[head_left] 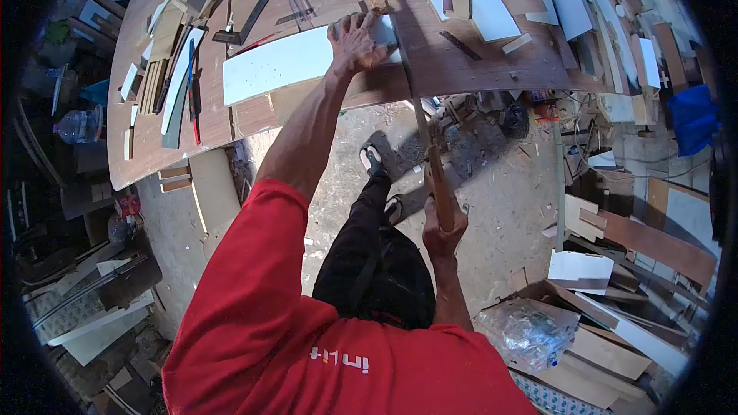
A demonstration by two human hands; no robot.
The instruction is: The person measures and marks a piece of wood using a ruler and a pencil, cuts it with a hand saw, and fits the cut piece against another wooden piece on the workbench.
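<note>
A long white board point(280, 63) lies on the brown worktable point(492, 69), close to its front edge. My left hand point(357, 43) is spread flat on the right end of this board, fingers apart. Beside that hand, the blade of a handsaw point(411, 84) runs along the board's right end and out over the table edge. My right hand point(445, 224) is wrapped round the saw's wooden handle, below and in front of the table. Sawdust lies on the table just beyond my left hand.
A black metal square point(257, 11) and a clear ruler lie behind the board. White panels point(494, 17) and wood offcuts cover the table's back and right. Wood strips, a red tool and a blue tool are at the left. Scrap piles point(600, 330) flank the floor.
</note>
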